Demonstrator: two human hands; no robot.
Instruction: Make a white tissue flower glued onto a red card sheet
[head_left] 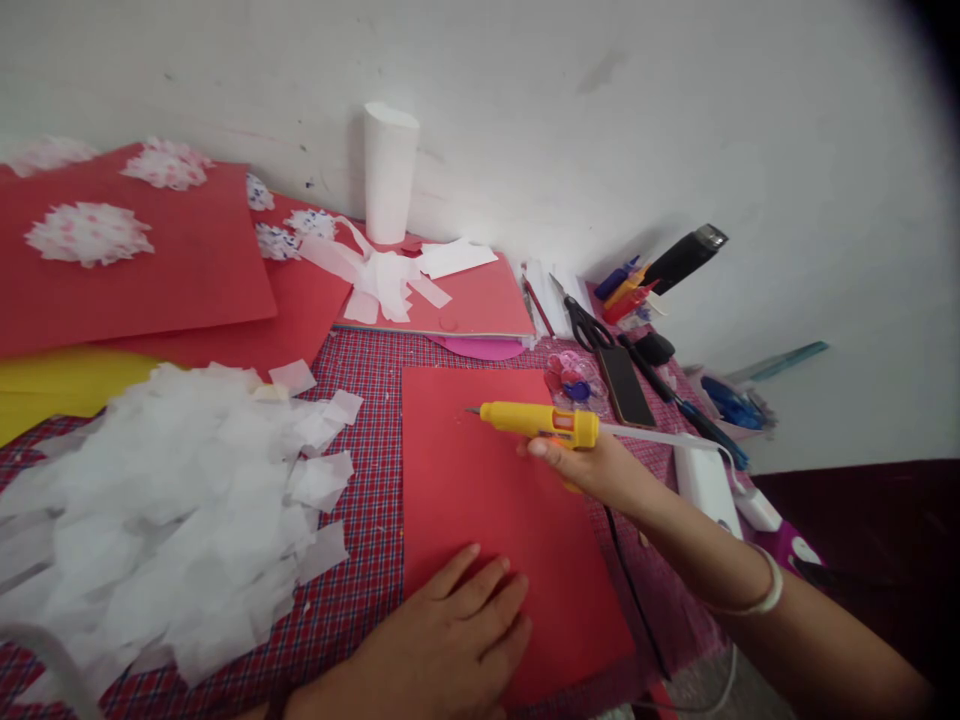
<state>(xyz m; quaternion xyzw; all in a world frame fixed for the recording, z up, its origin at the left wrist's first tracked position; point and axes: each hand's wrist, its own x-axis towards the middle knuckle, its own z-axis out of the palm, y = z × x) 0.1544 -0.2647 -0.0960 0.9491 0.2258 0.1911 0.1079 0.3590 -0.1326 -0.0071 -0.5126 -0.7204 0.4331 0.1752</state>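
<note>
One yel. glue gun (538,422) over red sheet (465,490), gripped in R hand (589,470); L hand (457,635) open on sheet.

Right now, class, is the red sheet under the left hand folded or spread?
Spread: the red sheet lies flat on the checked cloth, no fold showing, the left hand on top.

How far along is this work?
Looks done: ruffled white, pink-spotted paper clusters on a red sheet at left. In hand: the right hand holds a yellow glue gun over a plain red paper sheet, the left hand resting on it. Apparently left: that sheet bears no cluster; white paper squares lie piled beside it.
</note>
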